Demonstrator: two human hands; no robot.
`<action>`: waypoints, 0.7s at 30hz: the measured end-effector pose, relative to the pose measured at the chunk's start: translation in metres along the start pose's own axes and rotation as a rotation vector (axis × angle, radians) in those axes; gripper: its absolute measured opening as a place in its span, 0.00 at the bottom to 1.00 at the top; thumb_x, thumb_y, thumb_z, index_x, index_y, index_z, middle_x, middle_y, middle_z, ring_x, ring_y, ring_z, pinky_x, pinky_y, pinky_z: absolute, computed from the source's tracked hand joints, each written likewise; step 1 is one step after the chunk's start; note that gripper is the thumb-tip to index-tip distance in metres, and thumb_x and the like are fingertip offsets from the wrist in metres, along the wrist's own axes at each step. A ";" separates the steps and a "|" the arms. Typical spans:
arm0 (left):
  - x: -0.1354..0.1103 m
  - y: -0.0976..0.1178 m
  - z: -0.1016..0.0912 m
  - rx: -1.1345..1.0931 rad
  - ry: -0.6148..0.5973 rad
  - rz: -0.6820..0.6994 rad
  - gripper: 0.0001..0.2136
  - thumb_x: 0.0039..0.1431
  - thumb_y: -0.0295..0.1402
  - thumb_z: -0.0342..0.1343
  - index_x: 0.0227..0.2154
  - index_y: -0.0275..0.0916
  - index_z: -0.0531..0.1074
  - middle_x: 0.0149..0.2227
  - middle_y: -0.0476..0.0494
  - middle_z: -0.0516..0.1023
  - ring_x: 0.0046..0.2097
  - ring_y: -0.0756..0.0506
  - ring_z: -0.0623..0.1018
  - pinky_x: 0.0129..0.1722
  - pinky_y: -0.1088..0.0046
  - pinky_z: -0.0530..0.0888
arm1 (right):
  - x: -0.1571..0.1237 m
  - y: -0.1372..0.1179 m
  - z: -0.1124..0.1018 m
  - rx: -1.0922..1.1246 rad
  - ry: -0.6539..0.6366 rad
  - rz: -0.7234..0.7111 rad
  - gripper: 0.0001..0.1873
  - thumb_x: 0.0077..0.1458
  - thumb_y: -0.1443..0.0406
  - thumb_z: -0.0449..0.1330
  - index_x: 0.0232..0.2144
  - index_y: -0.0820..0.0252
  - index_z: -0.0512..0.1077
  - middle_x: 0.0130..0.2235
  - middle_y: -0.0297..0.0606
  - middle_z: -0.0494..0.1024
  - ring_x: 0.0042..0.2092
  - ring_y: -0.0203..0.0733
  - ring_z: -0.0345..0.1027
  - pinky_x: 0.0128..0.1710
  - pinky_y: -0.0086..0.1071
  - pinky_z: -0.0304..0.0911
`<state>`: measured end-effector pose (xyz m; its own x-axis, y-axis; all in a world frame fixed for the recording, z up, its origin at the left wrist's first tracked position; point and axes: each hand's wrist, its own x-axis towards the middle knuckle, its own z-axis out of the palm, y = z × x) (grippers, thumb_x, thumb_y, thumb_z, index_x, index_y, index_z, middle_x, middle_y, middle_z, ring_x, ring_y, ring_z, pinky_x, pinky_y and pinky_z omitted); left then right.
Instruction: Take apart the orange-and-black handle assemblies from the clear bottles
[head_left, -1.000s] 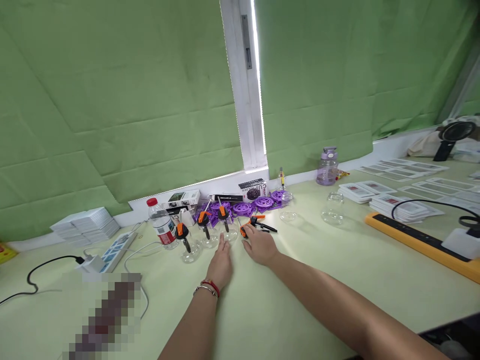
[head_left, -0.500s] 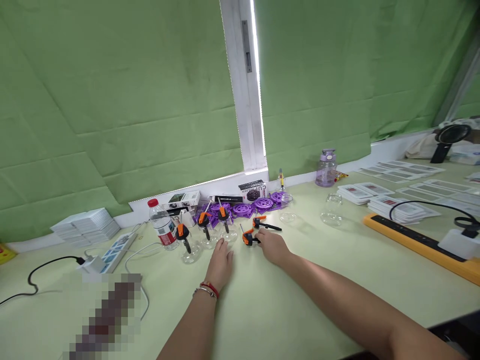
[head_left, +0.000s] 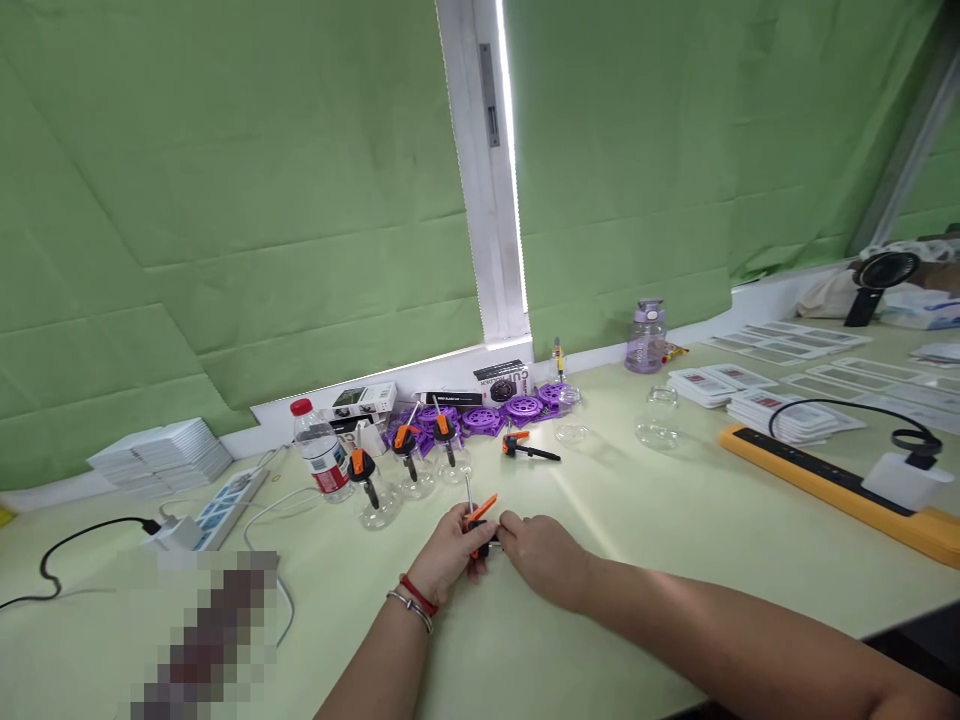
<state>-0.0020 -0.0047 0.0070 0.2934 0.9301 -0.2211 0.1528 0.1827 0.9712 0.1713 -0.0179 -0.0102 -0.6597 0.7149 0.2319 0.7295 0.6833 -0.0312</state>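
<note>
Right of and nearer than the red-capped bottle, the left hand grips an orange-and-black lever cap, probably light and rigid, best held by its black body, the right hand pinching its right end.

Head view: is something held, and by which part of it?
The left hand holds an orange-and-black tool by its black body; whether the right hand grips it is unclear.

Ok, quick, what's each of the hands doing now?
Left hand: closed, holding an orange-and-black piece.
Right hand: curled at its side; grip can't be told.
</note>
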 end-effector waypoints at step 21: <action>0.000 0.001 -0.014 0.024 0.097 0.049 0.18 0.50 0.46 0.58 0.35 0.39 0.62 0.25 0.55 0.63 0.21 0.54 0.66 0.18 0.78 0.62 | 0.020 0.212 0.021 0.299 0.305 1.126 0.55 0.37 0.43 0.62 0.62 0.60 0.49 0.54 0.54 0.68 0.57 0.61 0.58 0.53 0.49 0.51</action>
<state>-0.0152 0.0000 0.0090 0.2088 0.9643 -0.1631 0.1634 0.1300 0.9780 0.3091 0.1446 -0.0325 0.4194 0.8955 0.1488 0.7715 -0.2652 -0.5784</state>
